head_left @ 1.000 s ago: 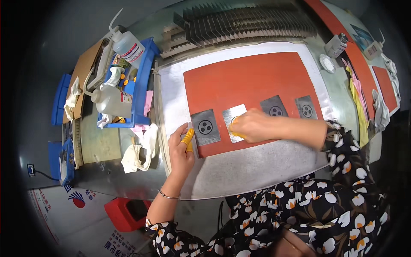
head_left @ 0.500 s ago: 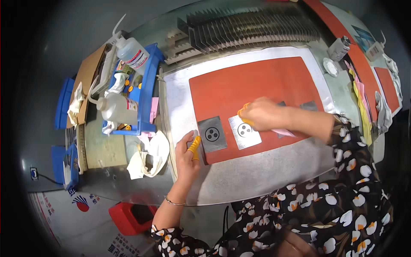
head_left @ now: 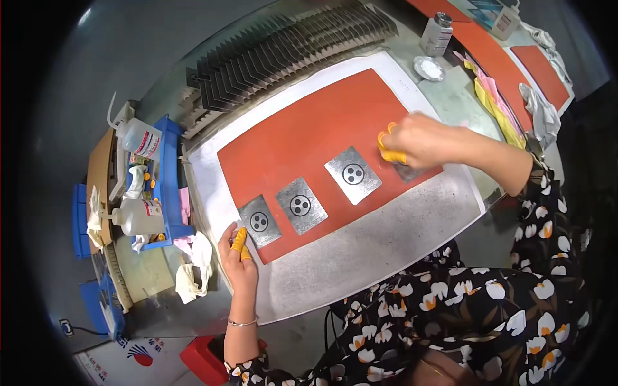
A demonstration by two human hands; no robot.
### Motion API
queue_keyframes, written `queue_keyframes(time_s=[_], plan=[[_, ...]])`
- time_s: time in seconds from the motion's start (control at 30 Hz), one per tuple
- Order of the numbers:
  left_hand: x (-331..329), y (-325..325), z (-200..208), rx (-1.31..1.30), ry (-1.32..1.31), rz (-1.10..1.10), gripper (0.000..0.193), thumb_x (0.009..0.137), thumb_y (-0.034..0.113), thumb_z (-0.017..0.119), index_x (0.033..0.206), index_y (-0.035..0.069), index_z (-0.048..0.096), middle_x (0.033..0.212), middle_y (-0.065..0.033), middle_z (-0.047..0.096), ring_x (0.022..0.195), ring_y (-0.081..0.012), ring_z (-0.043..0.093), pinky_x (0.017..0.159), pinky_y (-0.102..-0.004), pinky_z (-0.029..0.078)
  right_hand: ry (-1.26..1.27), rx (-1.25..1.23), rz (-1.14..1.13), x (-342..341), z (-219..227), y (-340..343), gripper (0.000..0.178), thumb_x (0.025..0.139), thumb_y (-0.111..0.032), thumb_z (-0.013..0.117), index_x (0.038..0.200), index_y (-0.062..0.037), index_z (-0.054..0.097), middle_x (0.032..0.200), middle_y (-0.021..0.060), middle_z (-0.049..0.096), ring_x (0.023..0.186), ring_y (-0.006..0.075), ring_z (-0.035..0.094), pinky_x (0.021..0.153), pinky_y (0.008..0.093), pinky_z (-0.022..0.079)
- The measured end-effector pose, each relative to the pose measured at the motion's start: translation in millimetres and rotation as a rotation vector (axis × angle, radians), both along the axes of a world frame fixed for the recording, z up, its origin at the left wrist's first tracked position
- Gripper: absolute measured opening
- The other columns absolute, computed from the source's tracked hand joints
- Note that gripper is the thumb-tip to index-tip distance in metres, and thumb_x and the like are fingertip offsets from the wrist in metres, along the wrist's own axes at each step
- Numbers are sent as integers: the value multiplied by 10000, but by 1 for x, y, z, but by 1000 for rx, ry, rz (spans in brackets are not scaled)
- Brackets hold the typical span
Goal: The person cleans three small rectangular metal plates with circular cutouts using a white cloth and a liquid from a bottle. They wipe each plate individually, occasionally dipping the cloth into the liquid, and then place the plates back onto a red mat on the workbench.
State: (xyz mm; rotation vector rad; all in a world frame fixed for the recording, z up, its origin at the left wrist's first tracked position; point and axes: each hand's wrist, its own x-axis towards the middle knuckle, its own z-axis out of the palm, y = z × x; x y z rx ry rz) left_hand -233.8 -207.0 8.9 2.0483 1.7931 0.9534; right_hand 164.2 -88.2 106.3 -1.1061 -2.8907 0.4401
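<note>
Left hand (head_left: 239, 267): relaxed, no object seen in grasp; fingertips close beside the left edge of the red mat (head_left: 302, 128), near the leftmost plate (head_left: 264, 231).
Right hand (head_left: 421, 141): fingers curled down over the rightmost plate (head_left: 407, 173); cannot tell whether gripping a cloth or merely pressing, underside hidden.
Yellow finger covers (head_left: 239, 242): worn on both hands.
Plates: four thin grey rectangles, apart from each other, in a slanting row along the near side of the red mat; second plate (head_left: 300, 222) and third plate (head_left: 360, 188) in plain view, rightmost mostly hidden; dark ring mark with dots on the three uncovered ones.
Pressure on the rightmost plate: best light and even, through covered fingertips, with the plate flat against the mat.
Likely trouble: sideways push making a thin plate slide, or bare skin smudging its face; best to handle by the edges.
Bracing: left hand well placed to steady the mat's edge, clear of the ring marks.
Beyond the mat: white sheet (head_left: 393, 67) underneath, rack of upright dark sheets (head_left: 283, 61) behind, blue tray (head_left: 169, 180) to the left on the worktop (head_left: 450, 96).
</note>
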Motion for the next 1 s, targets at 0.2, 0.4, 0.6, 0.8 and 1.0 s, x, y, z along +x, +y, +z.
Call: queue_keyframes(time_s=[0.2,0.4,0.6,0.8,1.0], plan=[[4,1,2,24,83,9,388,715,-128,360,1029,-108,589,1193,-178,527,1038,-293,538,934,-333,430,374,6,231,-23,-81,-18,89,748,-72,584,687,-34,531,626,117,558,538,311,551,484,415,420],[0,-4,0,10,30,32,440,682,-132,370,1049,-63,603,1191,-185,523,1046,-307,519,920,-354,421,336,-60,298,-30,-79,-16,129,733,-80,583,639,-23,516,615,136,551,535,314,557,481,423,413],[4,4,-2,-9,44,16,451,674,-135,362,1052,-62,598,1196,-182,515,1063,-316,509,948,-363,411,256,-62,352,-53,-74,-19,81,730,-60,572,687,-7,530,655,144,570,585,318,583,497,424,424],[3,-1,0,12,90,12,424,697,-99,369,1056,-70,593,1199,-182,515,1064,-311,510,937,-357,415,293,-183,84,32,-36,-15,76,800,-109,556,761,-44,561,740,127,595,661,317,588,594,418,452],[3,1,-1,72,175,55,339,802,-28,470,1128,-45,560,1207,-180,504,1088,-317,489,931,-370,401,873,-680,-631,120,-64,-22,58,864,-63,555,820,-25,555,700,8,507,591,94,455,557,252,391]])
